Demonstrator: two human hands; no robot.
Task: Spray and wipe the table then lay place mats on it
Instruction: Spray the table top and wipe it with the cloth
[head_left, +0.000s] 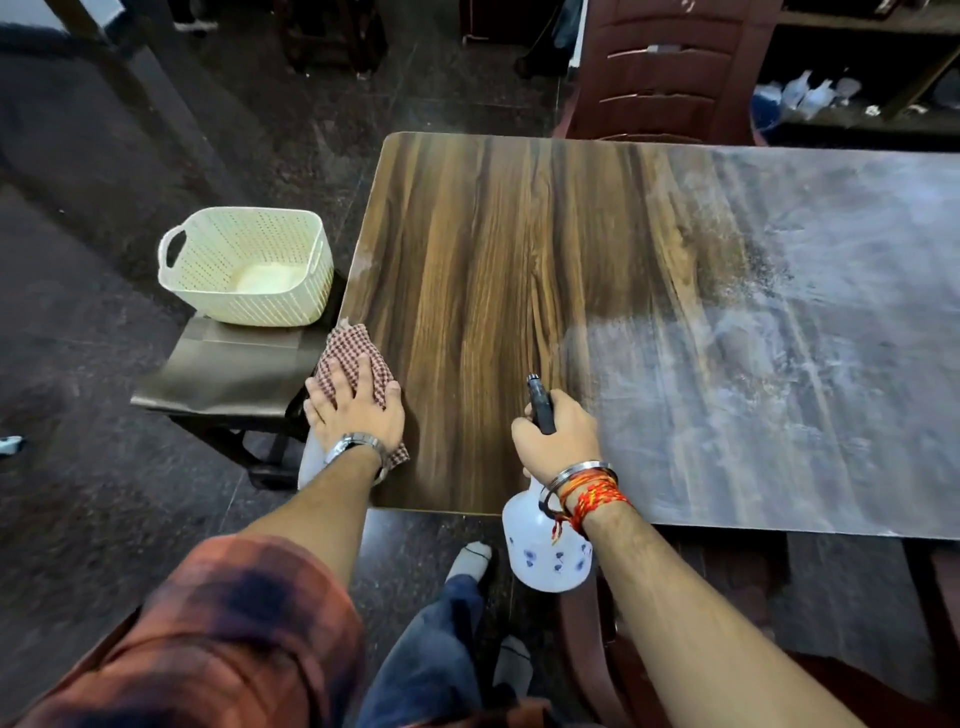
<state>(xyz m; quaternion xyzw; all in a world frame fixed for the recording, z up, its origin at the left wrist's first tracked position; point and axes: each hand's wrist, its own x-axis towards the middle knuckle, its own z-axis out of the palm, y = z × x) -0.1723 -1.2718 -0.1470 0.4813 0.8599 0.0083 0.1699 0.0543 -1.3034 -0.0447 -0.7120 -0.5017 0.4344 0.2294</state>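
Observation:
A wooden table (493, 249) fills the middle; its left part looks dark and clean, its right part (805, 338) is covered in a whitish, dusty film. My left hand (356, 408) presses flat on a red-and-white checked cloth (348, 353) at the table's left edge. My right hand (556, 439) grips the dark trigger head of a white spray bottle (545, 551) with blue flower prints, held at the near edge, nozzle pointing across the table. A faint mist hangs just beyond the nozzle.
A cream perforated basket (244, 265) stands on a dark stool (223, 369) left of the table. A maroon plastic chair (670, 67) is at the far side, another chair (613, 649) near my right arm. My feet are on the dark floor below.

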